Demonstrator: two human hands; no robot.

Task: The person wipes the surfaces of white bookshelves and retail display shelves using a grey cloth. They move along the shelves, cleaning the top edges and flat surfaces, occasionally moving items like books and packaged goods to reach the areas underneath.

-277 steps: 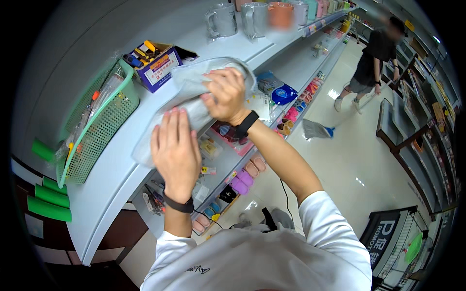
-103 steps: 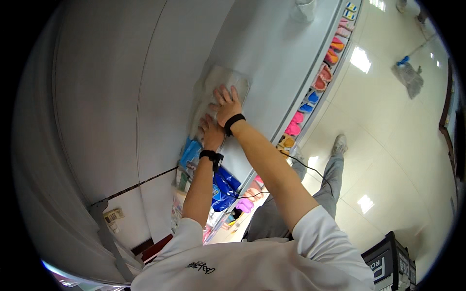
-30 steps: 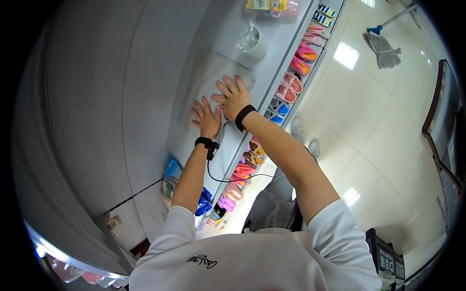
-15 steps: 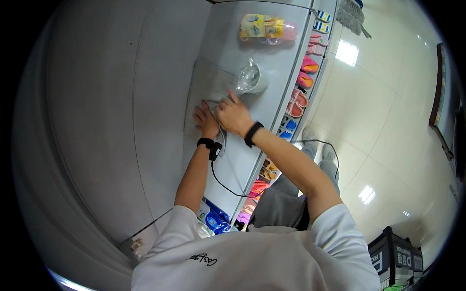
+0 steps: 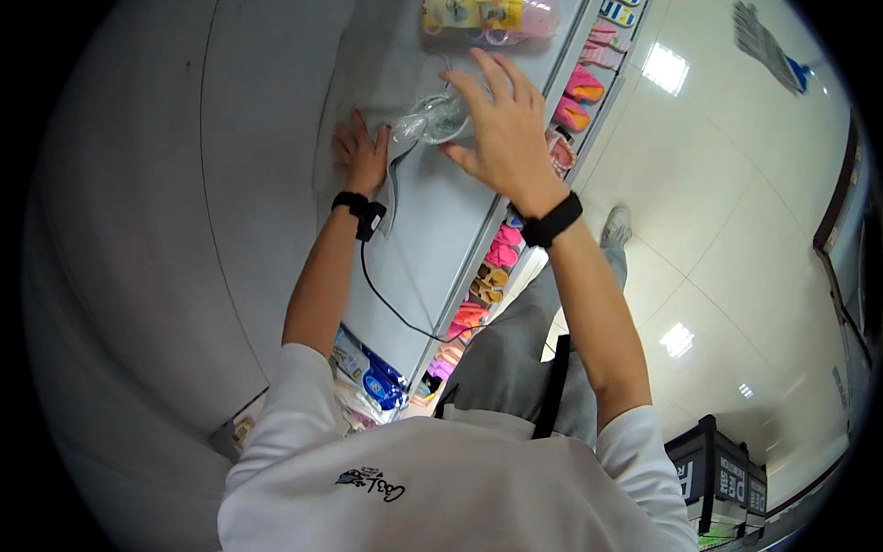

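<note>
Left hand spread flat on the grey cloth, I have my right hand cupped wide, thumb and fingers either side of the wrapped cup; whether they touch it I can't tell. Both things are on the shelf, the cup by the cloth's edge, near the yellow pack. I'd do best to grip the firm body, not loose wrap, lift straight, and mind the cable at my left wrist.
</note>
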